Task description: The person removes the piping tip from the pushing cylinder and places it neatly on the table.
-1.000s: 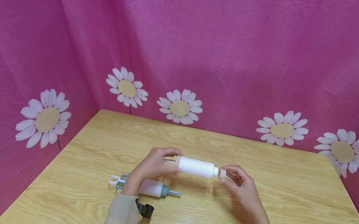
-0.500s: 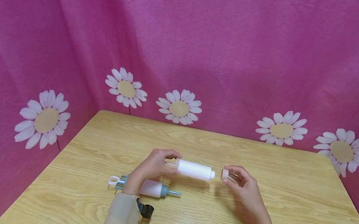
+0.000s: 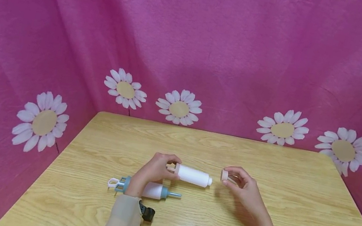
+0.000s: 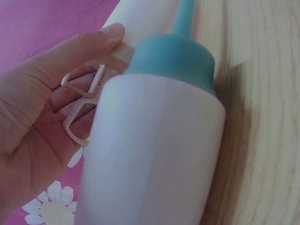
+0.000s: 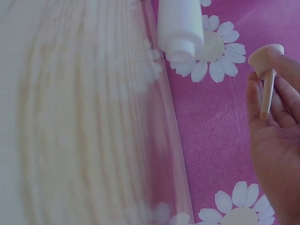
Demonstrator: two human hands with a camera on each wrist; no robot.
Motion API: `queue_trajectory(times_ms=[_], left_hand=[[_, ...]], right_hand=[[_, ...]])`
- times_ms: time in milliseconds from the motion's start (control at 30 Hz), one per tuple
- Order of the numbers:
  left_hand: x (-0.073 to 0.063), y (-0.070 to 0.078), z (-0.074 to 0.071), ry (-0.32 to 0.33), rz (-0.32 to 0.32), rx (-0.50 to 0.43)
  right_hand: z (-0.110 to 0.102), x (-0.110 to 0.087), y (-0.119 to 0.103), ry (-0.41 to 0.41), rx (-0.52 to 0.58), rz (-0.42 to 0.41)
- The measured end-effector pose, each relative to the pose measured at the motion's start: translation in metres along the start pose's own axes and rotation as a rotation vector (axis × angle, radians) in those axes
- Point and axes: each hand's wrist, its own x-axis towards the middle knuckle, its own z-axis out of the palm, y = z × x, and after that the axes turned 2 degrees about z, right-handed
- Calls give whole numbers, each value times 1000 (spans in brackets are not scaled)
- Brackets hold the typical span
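We are pinching the white tube (image 3: 193, 175) with left fingers (image 3: 172, 158), the cap (image 3: 224, 175) with right fingers (image 3: 239, 171), and should be holding both steady.

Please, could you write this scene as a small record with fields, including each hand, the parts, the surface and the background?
Left hand: holds the white barrel by its beige end
Right hand: pinches the beige nozzle cap, spout toward the palm
Barrel and cap: apart, the barrel's narrow neck on the cap's side
Also present: teal-and-white syringe-style dispenser, lying on its side, partly hidden in the head view
Surface: wood-grain table
Background: magenta cloth with white daisies
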Motion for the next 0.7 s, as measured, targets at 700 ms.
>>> queue_trajectory(times_ms=[700], left_hand=[[-1,-7,3,-18,-37,30]], right_hand=[[1,0,2,-10,-14,15]])
